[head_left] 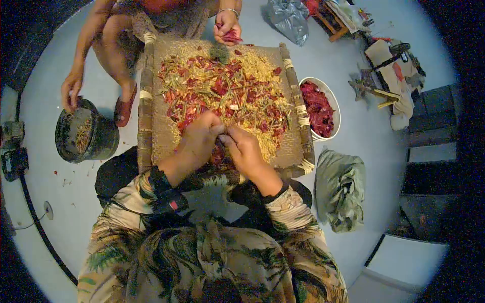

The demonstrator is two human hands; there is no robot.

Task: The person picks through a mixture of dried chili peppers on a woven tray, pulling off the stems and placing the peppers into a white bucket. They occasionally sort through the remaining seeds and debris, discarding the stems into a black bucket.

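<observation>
My left hand point(198, 139) and my right hand point(246, 151) meet fingertip to fingertip over the near part of a woven tray point(164, 139) with a wooden frame. Both are closed in a pinch; what sits between the fingers is too small and hidden to name. Spread over the tray lie dried red chili pieces point(220, 88), thin stems and yellow seeds point(260, 65). Across from me, another person's hand point(227, 29) holds several red chili pieces above the tray's far edge. That person's other hand point(72, 88) hangs over a dark bucket point(107, 132) with stems in it.
Close to the tray's right side stands a white bucket point(335, 113) of red chilies. A green cloth or bag point(341, 189) lies on the floor nearer to me. Farther back are a grey plastic bag point(288, 20) and a small wooden stool point(331, 22). Bits litter the floor at left.
</observation>
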